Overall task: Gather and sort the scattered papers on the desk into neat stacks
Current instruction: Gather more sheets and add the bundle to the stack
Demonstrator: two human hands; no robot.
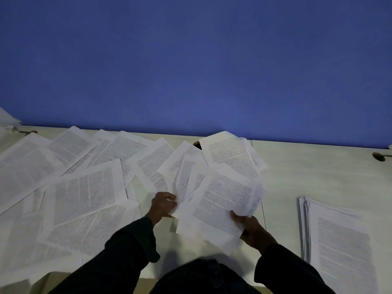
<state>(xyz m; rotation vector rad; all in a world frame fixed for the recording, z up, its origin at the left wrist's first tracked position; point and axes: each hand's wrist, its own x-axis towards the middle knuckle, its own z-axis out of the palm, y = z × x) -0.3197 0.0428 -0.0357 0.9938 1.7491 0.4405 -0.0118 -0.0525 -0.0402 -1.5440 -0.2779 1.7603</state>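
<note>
Several printed white sheets [84,187] lie scattered and overlapping across the left and middle of the pale desk [307,172]. My right hand [252,228] grips the lower right edge of a fanned bunch of sheets [224,200] held just above the desk, thumb on top. My left hand [163,205] pinches the lower corner of a few loose sheets [184,179] at the left side of that bunch. A neat stack of printed pages [339,238] lies on the desk at the right, apart from both hands.
A blue wall [191,60] rises straight behind the desk. Small dark cable holes sit at the back edge, one by the middle sheets [197,144] and one far right [378,155]. The desk's front edge runs just before my dark sleeves.
</note>
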